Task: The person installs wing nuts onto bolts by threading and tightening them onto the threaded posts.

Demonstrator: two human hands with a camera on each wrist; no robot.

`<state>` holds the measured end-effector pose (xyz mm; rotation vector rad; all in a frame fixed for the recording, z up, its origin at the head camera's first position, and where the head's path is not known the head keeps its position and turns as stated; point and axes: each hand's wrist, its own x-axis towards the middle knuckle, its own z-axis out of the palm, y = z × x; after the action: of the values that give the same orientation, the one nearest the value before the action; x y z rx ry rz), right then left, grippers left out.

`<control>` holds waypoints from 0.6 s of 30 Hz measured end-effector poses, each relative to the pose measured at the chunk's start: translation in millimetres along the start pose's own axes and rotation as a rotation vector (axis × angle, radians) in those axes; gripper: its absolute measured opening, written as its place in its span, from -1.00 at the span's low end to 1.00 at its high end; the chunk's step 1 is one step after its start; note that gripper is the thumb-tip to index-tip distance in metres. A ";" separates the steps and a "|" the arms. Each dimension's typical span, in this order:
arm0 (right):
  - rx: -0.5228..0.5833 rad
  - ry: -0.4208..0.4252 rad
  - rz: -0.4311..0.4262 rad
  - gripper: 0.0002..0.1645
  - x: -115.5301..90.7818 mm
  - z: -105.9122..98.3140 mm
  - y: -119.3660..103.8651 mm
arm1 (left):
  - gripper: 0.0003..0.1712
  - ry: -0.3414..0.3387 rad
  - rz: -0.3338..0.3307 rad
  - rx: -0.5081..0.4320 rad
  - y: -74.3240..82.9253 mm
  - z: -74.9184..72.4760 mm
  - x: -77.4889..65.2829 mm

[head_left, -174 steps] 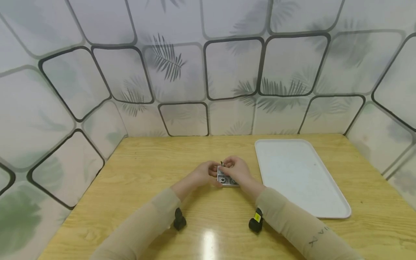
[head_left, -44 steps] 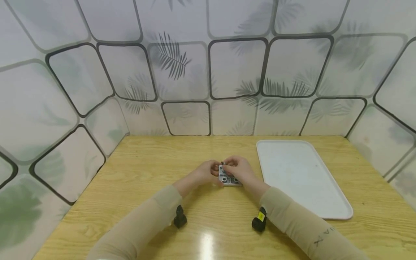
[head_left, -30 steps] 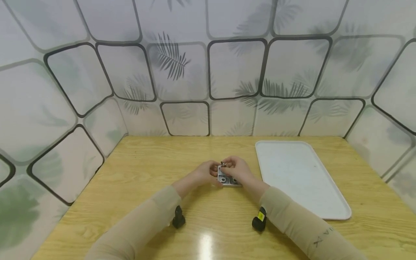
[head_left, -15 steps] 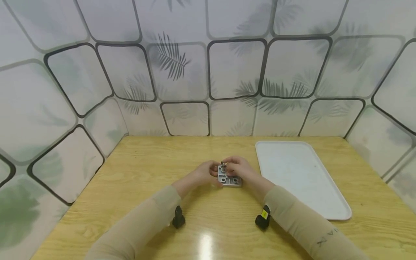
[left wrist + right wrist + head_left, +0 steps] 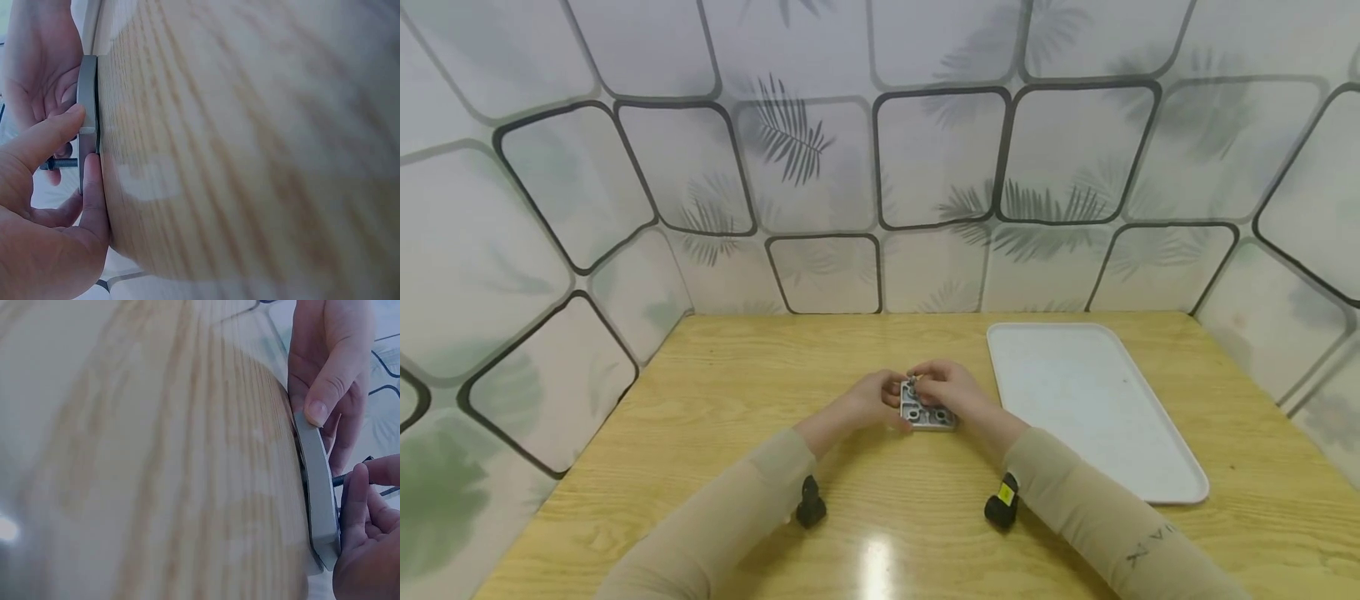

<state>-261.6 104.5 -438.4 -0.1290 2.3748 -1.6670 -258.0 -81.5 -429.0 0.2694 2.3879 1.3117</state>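
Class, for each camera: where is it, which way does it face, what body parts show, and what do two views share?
Head: worn on the head, facing forward and down at the yellow wood-grain table; left hand, right hand and beige sleeves show.
Left wrist: on that wrist, facing the rectangular grey metal block; left hand lower left, right hand higher.
Right wrist: on that wrist, facing the block; right hand lower right, left hand higher.
Shared: both wrist views show the dark threaded metal bolt.

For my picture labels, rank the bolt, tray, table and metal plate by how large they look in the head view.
1. Table
2. Tray
3. Metal plate, partly hidden by the right hand
4. Bolt
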 end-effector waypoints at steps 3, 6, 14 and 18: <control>-0.015 0.021 0.001 -0.61 -0.7 2.0 -0.7 | -0.04 -0.006 0.004 0.004 -0.1 -0.5 0.1; -0.012 0.038 0.014 -0.66 -0.9 3.9 -0.6 | -0.05 -0.016 0.000 -0.005 -0.7 -0.9 -0.6; -0.039 0.094 0.015 -0.75 0.1 8.1 0.2 | -0.07 -0.021 0.003 -0.002 -1.4 -1.2 -1.8; -0.073 0.129 0.016 -0.78 -0.2 10.0 -1.0 | -0.05 -0.022 0.008 -0.007 -1.0 -1.3 -1.8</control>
<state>-259.1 95.1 -440.7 -0.0153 2.5252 -1.6278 -257.0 -83.7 -428.8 0.2900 2.3658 1.3144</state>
